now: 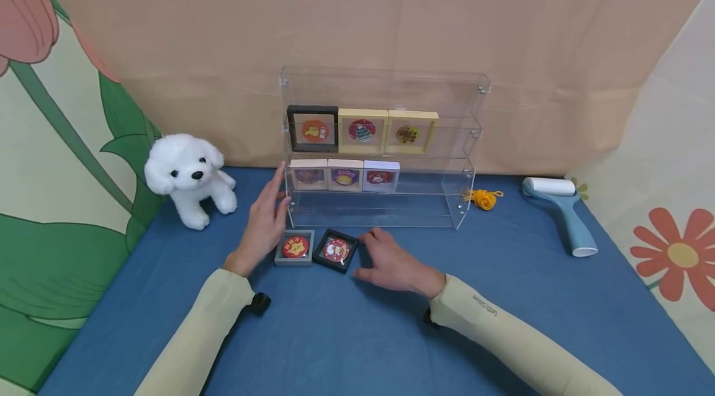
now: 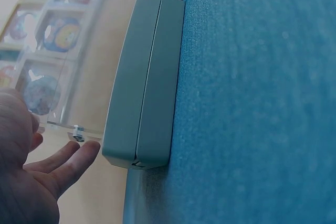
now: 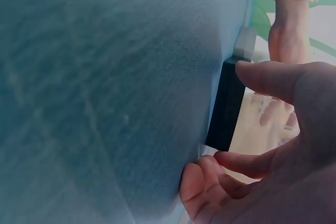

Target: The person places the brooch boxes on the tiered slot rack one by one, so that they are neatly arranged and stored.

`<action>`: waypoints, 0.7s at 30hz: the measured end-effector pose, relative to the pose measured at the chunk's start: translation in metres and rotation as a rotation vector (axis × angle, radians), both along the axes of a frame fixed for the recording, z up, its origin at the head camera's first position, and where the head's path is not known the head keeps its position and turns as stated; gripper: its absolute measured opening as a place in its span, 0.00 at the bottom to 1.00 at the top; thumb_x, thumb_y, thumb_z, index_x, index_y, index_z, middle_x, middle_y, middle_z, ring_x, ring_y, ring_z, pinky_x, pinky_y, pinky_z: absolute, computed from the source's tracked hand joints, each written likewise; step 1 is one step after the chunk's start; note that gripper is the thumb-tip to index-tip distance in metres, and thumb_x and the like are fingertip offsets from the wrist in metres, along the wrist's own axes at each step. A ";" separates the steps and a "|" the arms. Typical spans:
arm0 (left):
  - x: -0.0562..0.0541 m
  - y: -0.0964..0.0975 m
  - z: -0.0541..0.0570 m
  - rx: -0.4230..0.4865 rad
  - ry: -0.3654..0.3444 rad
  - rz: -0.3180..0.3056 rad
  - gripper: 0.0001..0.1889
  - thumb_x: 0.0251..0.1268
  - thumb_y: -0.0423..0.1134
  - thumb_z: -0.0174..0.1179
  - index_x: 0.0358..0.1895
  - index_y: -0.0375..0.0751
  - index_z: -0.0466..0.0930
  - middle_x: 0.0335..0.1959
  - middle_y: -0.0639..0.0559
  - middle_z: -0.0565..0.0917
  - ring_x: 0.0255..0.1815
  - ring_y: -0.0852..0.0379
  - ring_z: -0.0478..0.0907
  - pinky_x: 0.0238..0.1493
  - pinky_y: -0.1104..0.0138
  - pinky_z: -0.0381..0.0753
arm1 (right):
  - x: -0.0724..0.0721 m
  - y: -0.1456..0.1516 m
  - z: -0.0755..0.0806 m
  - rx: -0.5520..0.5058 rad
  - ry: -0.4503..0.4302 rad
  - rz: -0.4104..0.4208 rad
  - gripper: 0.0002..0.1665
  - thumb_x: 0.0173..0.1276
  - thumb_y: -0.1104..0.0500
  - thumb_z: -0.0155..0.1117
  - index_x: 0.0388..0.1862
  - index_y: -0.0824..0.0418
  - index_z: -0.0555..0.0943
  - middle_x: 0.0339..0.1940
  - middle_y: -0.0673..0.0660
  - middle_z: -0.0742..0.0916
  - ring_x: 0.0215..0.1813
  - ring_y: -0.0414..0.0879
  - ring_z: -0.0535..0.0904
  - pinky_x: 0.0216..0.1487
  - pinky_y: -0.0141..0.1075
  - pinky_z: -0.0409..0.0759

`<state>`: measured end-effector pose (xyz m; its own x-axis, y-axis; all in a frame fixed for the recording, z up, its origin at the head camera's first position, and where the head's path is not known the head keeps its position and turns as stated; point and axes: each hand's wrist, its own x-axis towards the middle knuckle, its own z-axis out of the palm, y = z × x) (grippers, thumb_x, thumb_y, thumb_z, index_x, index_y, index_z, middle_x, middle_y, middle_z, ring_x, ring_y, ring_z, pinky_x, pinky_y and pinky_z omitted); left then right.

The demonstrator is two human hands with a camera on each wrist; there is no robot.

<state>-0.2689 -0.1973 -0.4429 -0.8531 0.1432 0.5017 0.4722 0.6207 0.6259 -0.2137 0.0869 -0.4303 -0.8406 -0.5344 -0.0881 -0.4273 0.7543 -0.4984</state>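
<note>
A clear acrylic display rack (image 1: pixel 380 211) stands on the blue cloth. My left hand (image 1: pixel 264 228) is at its left side, fingers extended along the panel; in the left wrist view the fingers (image 2: pixel 73 166) reach toward the rack's corner. In front lie a grey square display frame (image 1: pixel 294 248) with a red badge and a black frame (image 1: pixel 336 251), slightly turned, also with a badge. My right hand (image 1: pixel 393 262) is beside the black frame's right edge, thumb and fingers spread. In the right wrist view the thumb (image 3: pixel 268 77) overlaps the frame's dark side (image 3: pixel 228 106); contact is unclear.
The middle tier holds a black frame (image 1: pixel 313 146) and two cream frames (image 1: pixel 363 113); several small white frames (image 1: pixel 345 163) stand below. A white plush dog (image 1: pixel 192 179) sits left. Yellow cord (image 1: pixel 485 199) and a blue lint roller (image 1: pixel 572 222) lie right.
</note>
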 end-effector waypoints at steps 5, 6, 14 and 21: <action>-0.001 0.000 0.000 0.000 0.005 -0.004 0.42 0.77 0.27 0.53 0.84 0.59 0.43 0.76 0.37 0.62 0.59 0.34 0.79 0.52 0.44 0.82 | -0.002 -0.006 -0.001 0.019 -0.019 -0.034 0.45 0.66 0.42 0.72 0.72 0.66 0.70 0.65 0.62 0.74 0.63 0.54 0.70 0.63 0.50 0.75; 0.000 0.000 0.000 0.001 0.007 -0.005 0.42 0.77 0.27 0.53 0.84 0.59 0.43 0.76 0.37 0.63 0.59 0.34 0.79 0.52 0.44 0.82 | -0.003 -0.007 -0.002 0.022 -0.019 -0.039 0.45 0.66 0.41 0.72 0.72 0.66 0.70 0.65 0.62 0.74 0.63 0.54 0.70 0.64 0.50 0.74; 0.000 0.001 -0.001 0.005 0.009 -0.008 0.42 0.77 0.27 0.52 0.84 0.59 0.43 0.76 0.37 0.63 0.58 0.34 0.79 0.51 0.44 0.82 | -0.003 -0.014 -0.004 0.028 -0.008 -0.039 0.46 0.67 0.38 0.70 0.72 0.66 0.70 0.60 0.60 0.74 0.60 0.53 0.70 0.60 0.49 0.75; -0.001 0.000 -0.001 0.007 0.011 -0.005 0.43 0.76 0.25 0.53 0.84 0.59 0.43 0.77 0.38 0.62 0.59 0.35 0.79 0.51 0.44 0.83 | -0.005 -0.016 -0.004 0.013 -0.011 -0.066 0.45 0.65 0.39 0.72 0.70 0.65 0.71 0.60 0.60 0.75 0.60 0.54 0.70 0.62 0.50 0.75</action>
<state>-0.2700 -0.1969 -0.4436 -0.8468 0.1442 0.5121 0.4823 0.6141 0.6247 -0.2184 0.0706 -0.4341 -0.8731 -0.4764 -0.1038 -0.3709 0.7871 -0.4929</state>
